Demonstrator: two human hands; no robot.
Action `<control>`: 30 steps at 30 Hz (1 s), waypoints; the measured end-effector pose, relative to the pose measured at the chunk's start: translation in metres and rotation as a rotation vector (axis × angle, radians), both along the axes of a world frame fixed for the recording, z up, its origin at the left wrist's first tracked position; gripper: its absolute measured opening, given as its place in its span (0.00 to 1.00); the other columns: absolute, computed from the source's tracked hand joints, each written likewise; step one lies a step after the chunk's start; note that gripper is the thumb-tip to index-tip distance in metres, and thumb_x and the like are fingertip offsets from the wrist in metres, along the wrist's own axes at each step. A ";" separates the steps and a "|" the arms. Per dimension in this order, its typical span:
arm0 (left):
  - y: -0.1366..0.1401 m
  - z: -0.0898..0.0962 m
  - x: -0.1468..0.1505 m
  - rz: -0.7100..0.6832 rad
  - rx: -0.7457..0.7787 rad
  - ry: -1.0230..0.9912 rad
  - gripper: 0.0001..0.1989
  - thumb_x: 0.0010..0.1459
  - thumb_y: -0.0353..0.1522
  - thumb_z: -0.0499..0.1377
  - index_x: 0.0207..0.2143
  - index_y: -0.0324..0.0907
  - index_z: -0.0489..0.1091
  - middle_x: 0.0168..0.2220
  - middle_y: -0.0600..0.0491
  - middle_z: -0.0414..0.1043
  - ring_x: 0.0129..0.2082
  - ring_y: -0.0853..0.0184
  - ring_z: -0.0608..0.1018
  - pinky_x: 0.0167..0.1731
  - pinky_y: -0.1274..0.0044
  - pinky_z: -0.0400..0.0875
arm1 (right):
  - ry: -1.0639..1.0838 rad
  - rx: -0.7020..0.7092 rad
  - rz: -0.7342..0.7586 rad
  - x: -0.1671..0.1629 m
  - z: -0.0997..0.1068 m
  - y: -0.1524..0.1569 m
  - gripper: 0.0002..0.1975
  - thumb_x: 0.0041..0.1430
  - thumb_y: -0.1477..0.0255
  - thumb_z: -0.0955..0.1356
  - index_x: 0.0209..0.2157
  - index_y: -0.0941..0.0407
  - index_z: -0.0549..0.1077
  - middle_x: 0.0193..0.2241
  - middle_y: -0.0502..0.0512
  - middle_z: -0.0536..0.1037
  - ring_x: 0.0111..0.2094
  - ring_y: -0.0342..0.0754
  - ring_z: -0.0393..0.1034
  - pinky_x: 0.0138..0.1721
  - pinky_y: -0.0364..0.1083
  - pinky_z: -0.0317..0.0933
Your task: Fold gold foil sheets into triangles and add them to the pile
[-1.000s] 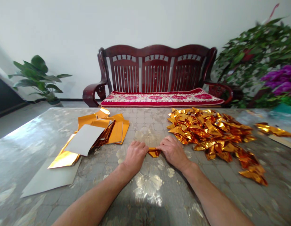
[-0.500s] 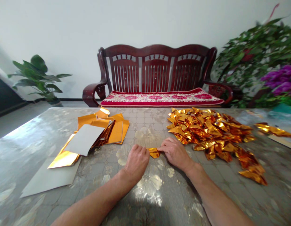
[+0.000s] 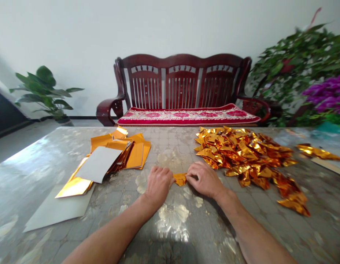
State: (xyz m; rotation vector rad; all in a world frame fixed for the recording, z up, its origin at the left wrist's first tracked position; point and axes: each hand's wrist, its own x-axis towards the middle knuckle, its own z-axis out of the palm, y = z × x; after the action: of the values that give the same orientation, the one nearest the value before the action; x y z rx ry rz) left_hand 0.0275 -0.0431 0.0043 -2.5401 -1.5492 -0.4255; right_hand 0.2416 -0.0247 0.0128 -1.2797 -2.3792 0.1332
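1 small, shiny gold foil piece [image 3: 180, 179] is held crosswise by its 2 ends near the middle of the bench [image 3: 175, 141]. It is folded, straight along the top and narrower below.

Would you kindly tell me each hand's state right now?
Left hand: closed, holding one end of the gold paper.
Right hand: closed, pinching the paper's other end.
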 end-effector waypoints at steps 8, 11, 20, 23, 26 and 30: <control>0.009 0.013 0.000 0.124 -0.251 -0.121 0.09 0.60 0.37 0.61 0.42 0.45 0.71 0.40 0.52 0.76 0.41 0.59 0.77 0.38 0.71 0.63 | -0.068 -0.007 -0.068 -0.005 -0.005 0.004 0.07 0.57 0.72 0.71 0.26 0.54 0.72 0.29 0.50 0.74 0.36 0.48 0.65 0.36 0.46 0.53; 0.013 0.017 0.000 0.127 -0.316 -0.096 0.11 0.60 0.38 0.60 0.42 0.43 0.72 0.40 0.49 0.77 0.42 0.58 0.78 0.39 0.71 0.64 | -0.031 -0.034 -0.055 -0.006 -0.005 0.003 0.04 0.57 0.73 0.72 0.34 0.54 0.73 0.34 0.50 0.75 0.39 0.48 0.64 0.39 0.46 0.54; 0.015 0.014 -0.001 0.164 -0.380 -0.192 0.08 0.57 0.37 0.61 0.30 0.43 0.71 0.32 0.52 0.75 0.35 0.62 0.77 0.31 0.75 0.61 | 0.024 -0.077 -0.058 -0.008 -0.007 0.004 0.05 0.56 0.75 0.71 0.35 0.52 0.72 0.36 0.50 0.74 0.41 0.49 0.65 0.42 0.46 0.55; 0.011 0.006 0.002 0.203 -0.361 -0.328 0.05 0.60 0.35 0.59 0.31 0.43 0.68 0.27 0.56 0.72 0.28 0.66 0.75 0.27 0.77 0.58 | 0.117 -0.049 -0.175 -0.010 -0.009 0.002 0.05 0.55 0.74 0.71 0.34 0.54 0.71 0.35 0.51 0.74 0.39 0.48 0.67 0.40 0.45 0.56; 0.006 0.001 0.005 0.115 -0.120 -0.435 0.04 0.63 0.32 0.55 0.34 0.44 0.66 0.30 0.56 0.71 0.31 0.67 0.74 0.30 0.78 0.61 | 0.249 -0.072 -0.266 -0.017 -0.007 -0.002 0.05 0.56 0.72 0.69 0.29 0.54 0.70 0.29 0.49 0.74 0.33 0.47 0.67 0.36 0.44 0.56; 0.000 0.001 0.007 -0.063 0.149 -0.396 0.10 0.67 0.30 0.50 0.31 0.44 0.65 0.30 0.53 0.69 0.32 0.67 0.72 0.34 0.77 0.63 | 0.547 -0.245 -0.147 -0.029 -0.001 -0.013 0.12 0.64 0.64 0.63 0.29 0.54 0.70 0.25 0.47 0.73 0.29 0.45 0.66 0.33 0.43 0.57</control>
State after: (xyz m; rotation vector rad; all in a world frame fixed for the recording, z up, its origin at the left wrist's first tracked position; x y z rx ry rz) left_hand 0.0341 -0.0427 0.0056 -2.4992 -1.4836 -1.0643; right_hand 0.2122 -0.0381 0.0114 -1.3130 -1.8354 0.6575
